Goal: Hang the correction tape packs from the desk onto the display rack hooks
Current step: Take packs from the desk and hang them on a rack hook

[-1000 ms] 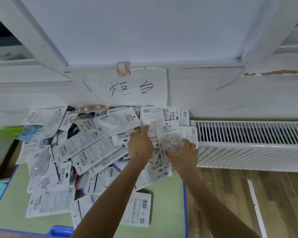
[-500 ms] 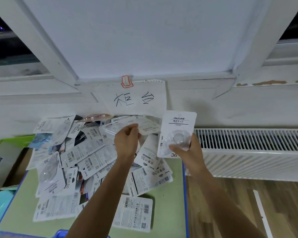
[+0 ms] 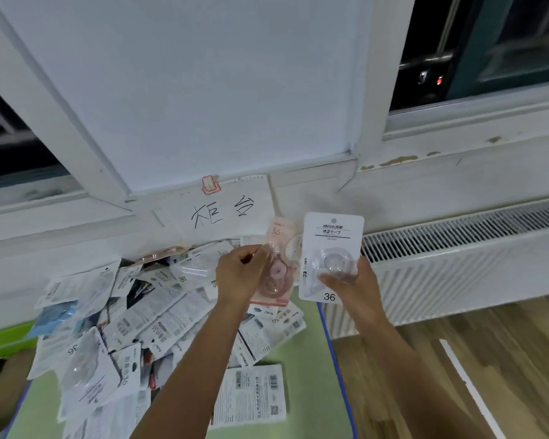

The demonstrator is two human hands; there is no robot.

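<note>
The right hand (image 3: 355, 282) pinched a white correction tape pack (image 3: 330, 258) upright above the desk's (image 3: 298, 353) right edge. Just beside it, the left hand (image 3: 240, 274) gripped a pink pack (image 3: 278, 270) by its blister. Many more packs (image 3: 146, 318) lay heaped across the desk toward its far edge, below a handwritten paper sign (image 3: 222, 210).

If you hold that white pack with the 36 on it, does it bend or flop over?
Probably not: the white correction tape pack stands straight above the right hand, gripped only low down, so its card looks fairly stiff. It seems light. Its clear plastic bubble might feel slippery.
</note>
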